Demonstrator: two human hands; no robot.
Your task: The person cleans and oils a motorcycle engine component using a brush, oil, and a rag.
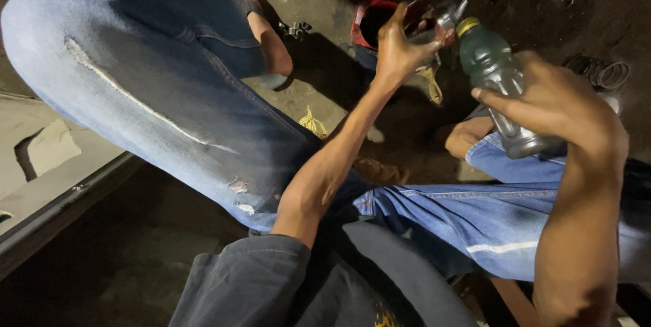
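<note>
From the head camera, the right hand (556, 106) grips a greenish plastic bottle (498, 86) with a yellow neck ring, tilted toward the left hand (400, 45). The left hand's fingers close around a small metal part (444, 18) at the bottle's mouth, above a red container (369, 22) on the concrete floor (542, 1), between knees in blue jeans (156, 83).

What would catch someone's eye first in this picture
The dark green bottle at upper right, tipped neck-first toward a small metal part, stands out first. The right hand grips the bottle and the left hand holds the part. Ripped blue jeans fill the left.
</note>
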